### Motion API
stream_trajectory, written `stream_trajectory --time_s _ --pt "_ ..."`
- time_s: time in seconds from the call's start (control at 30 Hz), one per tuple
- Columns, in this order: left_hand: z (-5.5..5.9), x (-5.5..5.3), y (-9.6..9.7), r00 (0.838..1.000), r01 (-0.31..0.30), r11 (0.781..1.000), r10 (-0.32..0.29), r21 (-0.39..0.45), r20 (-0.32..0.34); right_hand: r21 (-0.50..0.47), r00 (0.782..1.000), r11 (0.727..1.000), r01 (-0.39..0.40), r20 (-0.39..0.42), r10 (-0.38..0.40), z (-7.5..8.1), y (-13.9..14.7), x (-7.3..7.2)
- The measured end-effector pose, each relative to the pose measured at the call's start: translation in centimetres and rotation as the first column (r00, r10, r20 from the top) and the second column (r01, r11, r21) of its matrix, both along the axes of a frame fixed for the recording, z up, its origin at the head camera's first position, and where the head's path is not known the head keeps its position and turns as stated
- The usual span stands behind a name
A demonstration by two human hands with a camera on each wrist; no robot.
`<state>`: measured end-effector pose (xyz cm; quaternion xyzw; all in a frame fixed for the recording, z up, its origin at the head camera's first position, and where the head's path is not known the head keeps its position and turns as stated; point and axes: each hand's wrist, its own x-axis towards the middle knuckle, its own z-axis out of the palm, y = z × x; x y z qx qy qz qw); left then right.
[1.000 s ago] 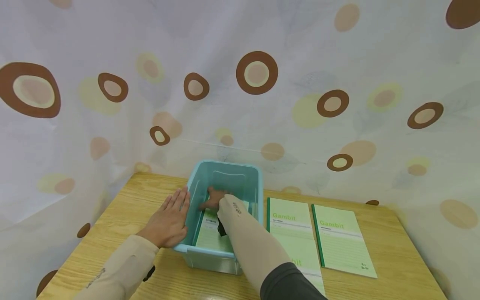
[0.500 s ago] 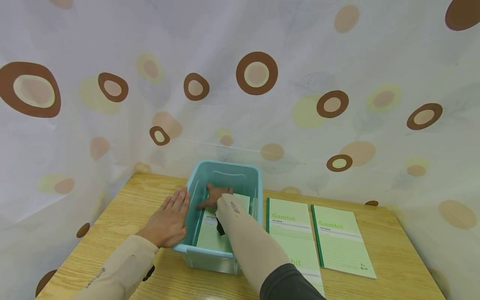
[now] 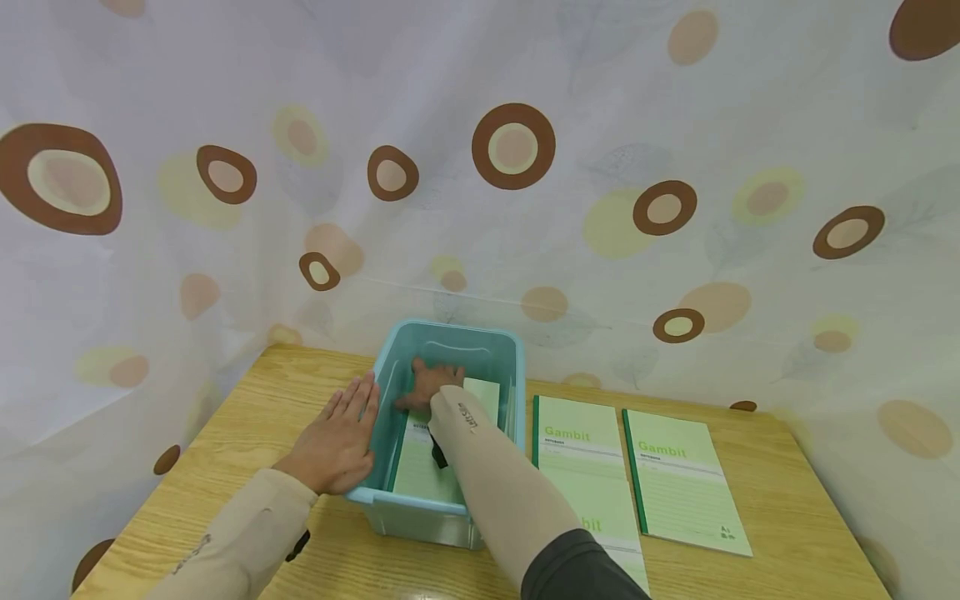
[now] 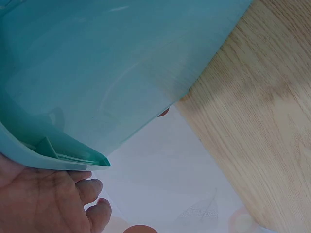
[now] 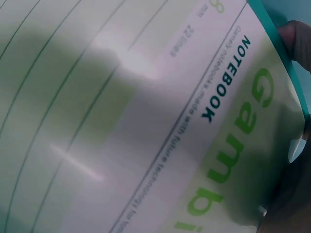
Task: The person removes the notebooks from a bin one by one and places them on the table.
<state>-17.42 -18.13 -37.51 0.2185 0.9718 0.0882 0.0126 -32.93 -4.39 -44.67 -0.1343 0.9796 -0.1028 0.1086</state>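
Note:
A light blue plastic bin (image 3: 427,506) stands on the wooden table. Against its left rim lies my left hand (image 3: 333,437), fingers extended; in the left wrist view its palm (image 4: 39,201) sits just under the rim. My right hand (image 3: 429,385) is inside the bin, gripping the far end of a pale green notebook (image 3: 423,462) with a dark green spine. In the right wrist view the thumb (image 5: 297,43) is at the spine edge, the other fingers (image 5: 286,199) are in shadow at the top edge, and the cover (image 5: 194,121) reads Gambit. Fingertips behind the notebook are hidden.
Right of the bin lie two more notebooks (image 3: 577,425) (image 3: 611,521), overlapping, partly behind the right sleeve. Another notebook (image 3: 686,483) lies farther right on the table (image 3: 795,508). A patterned sheet (image 3: 577,275) hangs behind the table.
My right hand has moved slightly toward the bin's far wall, and the far end of the notebook has come up with it. The left hand and bin have stayed put.

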Motion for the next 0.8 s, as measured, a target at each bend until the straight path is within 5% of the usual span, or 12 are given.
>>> stream_trajectory --time_s 0.47,0.8 --pt "0.3 0.0 0.3 1.0 -0.004 1.0 0.004 0.003 0.026 0.021 0.998 1.0 -0.014 -0.055 0.015 1.6 0.2 0.7" --pt "0.3 0.0 0.1 1.0 -0.008 1.0 0.008 0.001 0.026 0.035 0.989 0.999 -0.007 -0.149 0.012 4.3 -0.3 0.8"
